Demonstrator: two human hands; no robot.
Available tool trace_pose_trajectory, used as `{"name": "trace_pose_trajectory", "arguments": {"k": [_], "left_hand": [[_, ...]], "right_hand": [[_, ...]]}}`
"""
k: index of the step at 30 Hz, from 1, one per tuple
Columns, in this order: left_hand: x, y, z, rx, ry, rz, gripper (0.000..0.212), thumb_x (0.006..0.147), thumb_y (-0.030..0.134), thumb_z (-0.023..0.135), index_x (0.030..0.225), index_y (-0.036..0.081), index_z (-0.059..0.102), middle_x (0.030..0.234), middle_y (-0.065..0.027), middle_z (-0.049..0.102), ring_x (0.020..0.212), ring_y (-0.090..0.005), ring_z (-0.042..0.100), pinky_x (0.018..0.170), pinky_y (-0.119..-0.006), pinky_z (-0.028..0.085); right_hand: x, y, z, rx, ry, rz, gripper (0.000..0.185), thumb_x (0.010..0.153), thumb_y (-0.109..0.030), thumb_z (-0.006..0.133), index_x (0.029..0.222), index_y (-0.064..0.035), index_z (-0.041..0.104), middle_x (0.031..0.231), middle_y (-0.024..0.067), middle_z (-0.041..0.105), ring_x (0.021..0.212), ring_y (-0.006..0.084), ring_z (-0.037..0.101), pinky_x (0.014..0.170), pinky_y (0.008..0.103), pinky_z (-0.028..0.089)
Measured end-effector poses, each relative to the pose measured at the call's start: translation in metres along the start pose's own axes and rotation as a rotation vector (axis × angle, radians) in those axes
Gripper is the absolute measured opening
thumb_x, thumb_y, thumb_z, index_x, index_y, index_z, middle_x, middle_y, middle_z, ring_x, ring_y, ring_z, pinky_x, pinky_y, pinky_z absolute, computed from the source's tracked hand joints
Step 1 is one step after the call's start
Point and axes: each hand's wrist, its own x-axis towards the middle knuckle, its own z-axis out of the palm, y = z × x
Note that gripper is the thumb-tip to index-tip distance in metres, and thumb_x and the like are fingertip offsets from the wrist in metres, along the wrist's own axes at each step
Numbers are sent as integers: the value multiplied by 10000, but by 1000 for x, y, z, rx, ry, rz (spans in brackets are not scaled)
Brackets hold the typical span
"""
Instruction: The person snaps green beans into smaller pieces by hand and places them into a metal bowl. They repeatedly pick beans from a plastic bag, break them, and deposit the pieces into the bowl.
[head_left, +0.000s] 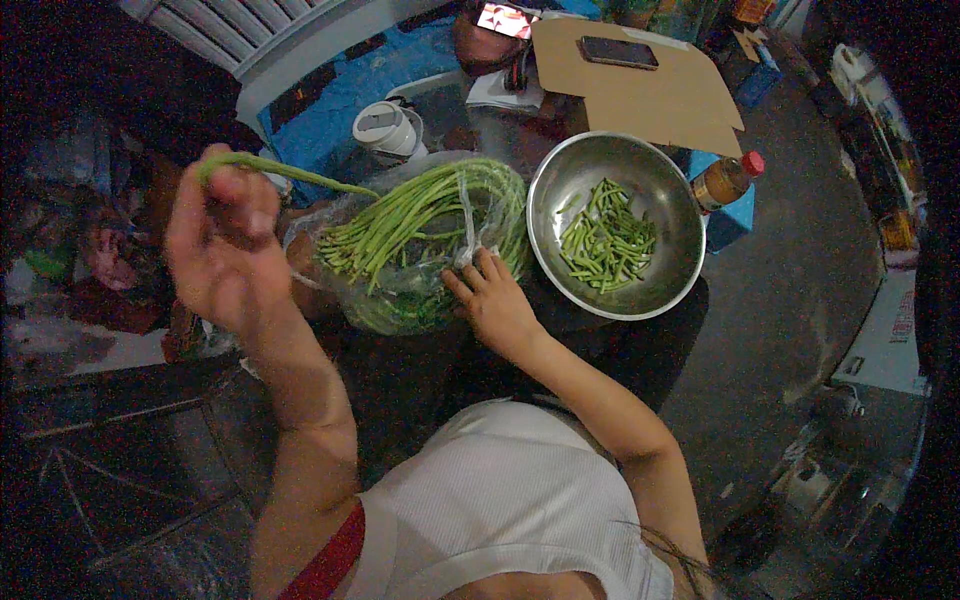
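My left hand (231, 225) is raised at the left with a long green bean (300, 174) between its fingers; the bean's far end reaches the bundle. A thick bundle of long green beans (405, 217) lies curved in a clear plastic bag (420, 315) in front of me. At the bag's gathered edge, the fingers of my right hand (491, 296) hold the plastic. Just right of the bag stands a wide stainless steel bowl (671, 281), and short cut pieces of green bean (609, 236) lie in its bottom.
Behind the bowl, a phone (619, 52) lies on flat cardboard (652, 97). A bottle with a red cap (724, 184) is at the bowl's right. A white lidded mug (388, 129) stands behind the bag. Farther back are a lit screen (504, 20) and white papers (502, 91).
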Motion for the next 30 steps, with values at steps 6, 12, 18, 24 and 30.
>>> {"name": "trace_pose_trajectory", "arguments": {"k": [6, 12, 18, 24, 30], "left_hand": [[56, 21, -37, -453, -50, -158, 184, 893, 186, 520, 842, 10, 501, 710, -29, 337, 646, -156, 316, 621, -292, 300], [119, 25, -98, -564, -29, -98, 156, 864, 170, 504, 814, 24, 477, 696, -32, 346, 642, -174, 330, 608, -319, 311], [166, 84, -155, -425, 127, 248, 155, 717, 184, 493, 719, 41, 433, 688, -67, 361, 640, -200, 357, 591, -353, 308], [160, 115, -173, -88, 77, 148, 289, 765, 258, 467, 726, -26, 504, 819, -195, 491, 774, -301, 471, 703, -419, 396], [63, 60, -28, 286, 172, 44, 348, 837, 249, 478, 799, -83, 574, 1150, -336, 552, 1057, -395, 551, 958, -450, 426]], "right_hand": [[-1, 2, 7, -44, -24, 9, 556, 839, -272, 635, 1344, -99, 477, 1271, 158, 511, 1243, 404, 407, 1082, 497, 302], [1, 6, 4, -87, -111, 8, 503, 837, -280, 635, 1296, -105, 524, 1292, 145, 510, 1244, 377, 409, 1085, 484, 303], [11, 2, 15, -104, -147, 5, 464, 834, -281, 631, 1253, -94, 562, 1289, 138, 520, 1216, 355, 432, 1087, 479, 297], [19, -4, 9, -27, -131, -15, 466, 803, -210, 662, 1240, -80, 565, 1279, 138, 530, 1213, 352, 438, 1075, 463, 322], [23, -18, -59, 512, 207, 184, 479, 812, -180, 666, 1241, -26, 516, 1257, 151, 528, 1144, 318, 519, 1001, 429, 399]]}}
